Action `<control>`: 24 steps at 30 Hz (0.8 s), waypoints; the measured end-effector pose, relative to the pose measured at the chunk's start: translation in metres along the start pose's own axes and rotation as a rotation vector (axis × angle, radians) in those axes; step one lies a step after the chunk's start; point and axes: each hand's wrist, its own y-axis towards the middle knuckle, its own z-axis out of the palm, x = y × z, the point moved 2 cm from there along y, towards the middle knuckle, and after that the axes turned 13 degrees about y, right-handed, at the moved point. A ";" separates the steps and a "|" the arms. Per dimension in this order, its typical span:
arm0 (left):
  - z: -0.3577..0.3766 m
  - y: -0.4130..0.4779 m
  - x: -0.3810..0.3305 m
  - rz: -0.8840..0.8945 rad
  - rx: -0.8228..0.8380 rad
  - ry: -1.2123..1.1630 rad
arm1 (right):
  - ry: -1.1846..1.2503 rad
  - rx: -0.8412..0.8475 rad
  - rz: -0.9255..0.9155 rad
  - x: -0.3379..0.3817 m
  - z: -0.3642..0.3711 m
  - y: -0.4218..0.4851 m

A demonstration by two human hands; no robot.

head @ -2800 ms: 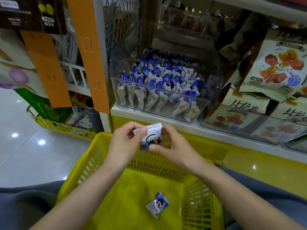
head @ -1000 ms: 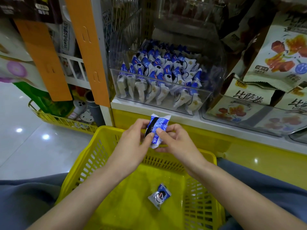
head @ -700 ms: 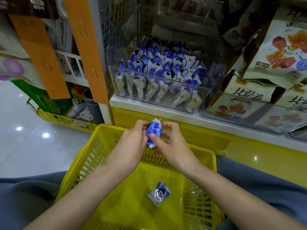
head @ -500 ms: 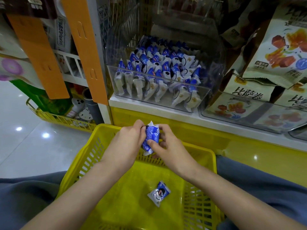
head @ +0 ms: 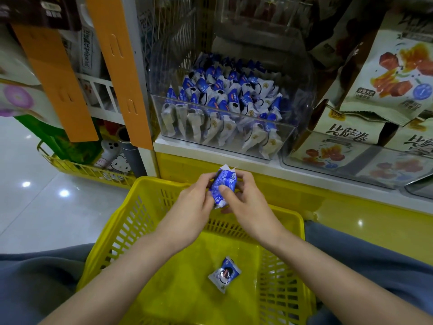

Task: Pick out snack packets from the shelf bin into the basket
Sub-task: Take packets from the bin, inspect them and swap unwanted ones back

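Note:
A blue-and-white snack packet [head: 223, 186] is pinched between my left hand [head: 195, 202] and my right hand [head: 246, 199], above the far rim of the yellow basket [head: 121, 233]. A second packet [head: 224, 274] lies flat on the basket floor. On the shelf above stands a clear plastic bin [head: 284, 139] filled with several more of the same packets [head: 222, 106]. Both hands are below and in front of that bin.
Larger beige snack bags [head: 396, 73] fill the clear bin [head: 351, 170] to the right. Orange shelf uprights [head: 119, 66] stand on the left, with another yellow basket [head: 89, 171] on the shiny floor beneath. My blue-clad knees flank the basket.
Both hands have turned the packet from its white side to its blue side and lowered it slightly toward the basket rim. The packet in the basket has not moved.

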 end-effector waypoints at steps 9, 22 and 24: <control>0.000 0.001 -0.011 -0.153 0.078 -0.489 | -0.704 -0.032 -0.341 0.008 -0.007 -0.011; -0.005 0.007 -0.006 -0.277 0.100 -0.611 | -0.329 -0.037 -0.178 0.025 -0.019 0.007; -0.006 0.006 -0.008 -0.243 0.092 -0.607 | -0.239 -0.042 -0.159 0.026 -0.020 0.007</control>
